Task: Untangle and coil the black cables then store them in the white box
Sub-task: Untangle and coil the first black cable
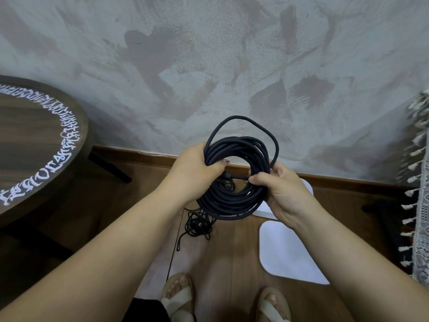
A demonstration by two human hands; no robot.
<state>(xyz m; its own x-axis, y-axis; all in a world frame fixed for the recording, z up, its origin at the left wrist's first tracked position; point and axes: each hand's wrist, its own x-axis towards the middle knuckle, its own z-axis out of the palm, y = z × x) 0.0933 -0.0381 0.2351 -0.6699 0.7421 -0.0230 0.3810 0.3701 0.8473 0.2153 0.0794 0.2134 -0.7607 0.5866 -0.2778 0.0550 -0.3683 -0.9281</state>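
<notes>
White box (306, 189) on floor, contents hidden. Thick black coil (232, 203), many neat loops, gripped by left fingers (214, 167) and right fingers (261, 178).

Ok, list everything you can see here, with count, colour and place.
Coil: one, black, held up in both hands.
Loose cable: one tangle, black, floor under the coil.
White pieces: two, white, floor at right; box or lid, cannot tell.
Table: one, dark wood with white script, left.
Lace cloth: one, cream, right edge.
Sandals: two, beige, bottom edge.
Left hand: grips the coil's left side.
Right hand: pinches the coil's right side.
</notes>
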